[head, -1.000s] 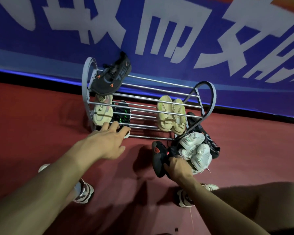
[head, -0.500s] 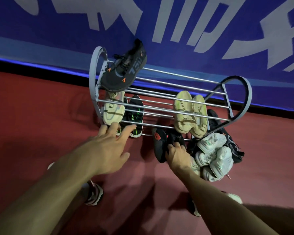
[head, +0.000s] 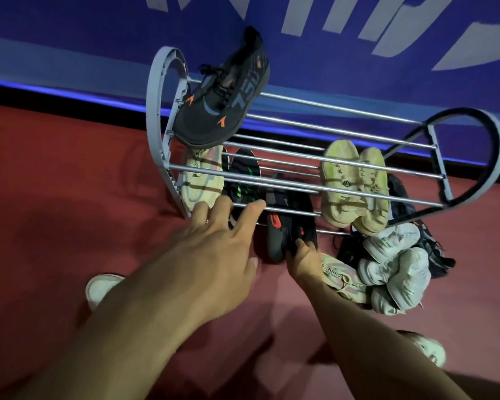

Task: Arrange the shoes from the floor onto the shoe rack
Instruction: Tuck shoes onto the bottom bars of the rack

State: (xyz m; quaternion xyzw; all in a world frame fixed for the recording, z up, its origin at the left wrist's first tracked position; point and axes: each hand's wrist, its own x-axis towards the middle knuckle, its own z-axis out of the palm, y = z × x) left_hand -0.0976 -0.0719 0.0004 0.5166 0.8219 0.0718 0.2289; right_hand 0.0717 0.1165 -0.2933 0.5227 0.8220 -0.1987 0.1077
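Reaching toward the shoe rack (head: 168, 90), the left hand (head: 214, 249) is spread flat with its fingers apart, the fingertips touching the front bars of the lower shelf just beside a black shoe with green marks (head: 243, 180). The right hand (head: 302, 255) is closed on the heels of a pair of black shoes with red marks (head: 283, 220), which lie partly under the lower shelf's front bar, between the green-marked shoe and a pair of pale yellow shoes (head: 352, 183). A cream shoe (head: 199, 180) sits at the left end of the lower shelf. On the top shelf a black shoe with orange marks (head: 223, 93) rests tilted against the blue wall (head: 70, 39). A heap of white shoes (head: 396, 272) and a dark shoe lies on the red floor (head: 55, 183) beside the rack's right end.
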